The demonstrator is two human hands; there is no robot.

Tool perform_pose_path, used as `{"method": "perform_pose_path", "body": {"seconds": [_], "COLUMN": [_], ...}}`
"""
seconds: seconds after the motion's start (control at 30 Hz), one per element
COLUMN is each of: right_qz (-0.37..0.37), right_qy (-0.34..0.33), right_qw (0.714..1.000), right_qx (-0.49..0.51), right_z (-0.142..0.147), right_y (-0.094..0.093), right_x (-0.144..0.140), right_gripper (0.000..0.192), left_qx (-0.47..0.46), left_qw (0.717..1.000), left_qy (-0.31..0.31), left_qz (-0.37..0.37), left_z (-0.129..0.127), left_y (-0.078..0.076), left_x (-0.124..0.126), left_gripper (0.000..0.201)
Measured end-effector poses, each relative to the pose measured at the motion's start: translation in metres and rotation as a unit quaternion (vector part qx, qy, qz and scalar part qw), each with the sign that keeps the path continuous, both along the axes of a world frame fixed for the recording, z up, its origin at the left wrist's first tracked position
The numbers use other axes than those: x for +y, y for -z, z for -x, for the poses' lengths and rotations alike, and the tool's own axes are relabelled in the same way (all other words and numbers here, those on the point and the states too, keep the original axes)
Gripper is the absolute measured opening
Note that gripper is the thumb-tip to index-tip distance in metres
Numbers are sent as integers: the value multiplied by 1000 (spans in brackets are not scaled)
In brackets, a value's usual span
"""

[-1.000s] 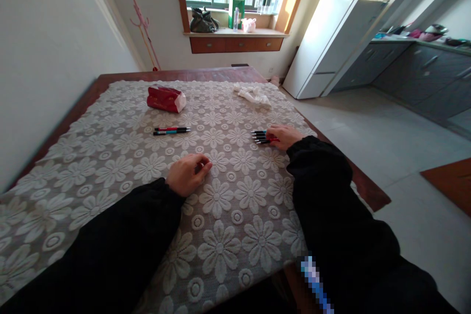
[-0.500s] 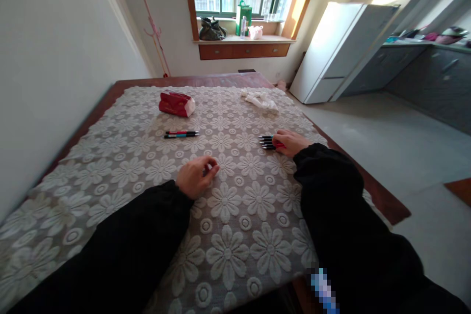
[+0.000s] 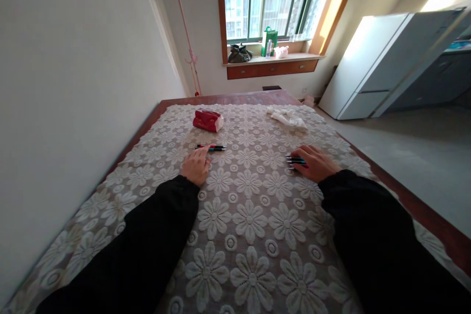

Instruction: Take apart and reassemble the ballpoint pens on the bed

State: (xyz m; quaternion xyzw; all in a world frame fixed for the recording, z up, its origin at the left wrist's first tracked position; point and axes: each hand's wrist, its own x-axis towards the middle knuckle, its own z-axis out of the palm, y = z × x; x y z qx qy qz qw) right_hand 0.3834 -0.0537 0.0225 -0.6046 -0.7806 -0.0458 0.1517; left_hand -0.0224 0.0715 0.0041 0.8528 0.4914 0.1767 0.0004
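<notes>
Two black sleeves reach over a lace cloth (image 3: 243,216) with a flower pattern. The left hand (image 3: 196,164) lies palm down, fingers loosely together, their tips at or just short of two pens (image 3: 213,147); actual contact cannot be told. The right hand (image 3: 314,163) rests on a bunch of pens (image 3: 295,160), fingers slightly spread over them, the tips poking out to the left. Farther off lie a red pack (image 3: 208,120) and a white rag (image 3: 288,118).
</notes>
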Motion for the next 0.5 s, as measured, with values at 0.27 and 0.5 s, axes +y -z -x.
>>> {"method": "perform_pose_path", "body": {"seconds": [0.27, 0.5], "right_qz": [-86, -10], "right_qy": [-151, -110], "right_qw": [984, 953], "right_qx": [37, 282], "right_z": [58, 94], "right_y": [4, 6], "right_x": [-5, -5], "right_gripper": [15, 22], "left_qx": [2, -381], "left_qw": [999, 909], "left_qy": [-48, 82], "left_qz": [-23, 146], "left_z": [0, -28], "left_y": [-2, -11], "left_x": [-3, -26], "left_gripper": [24, 36]}}
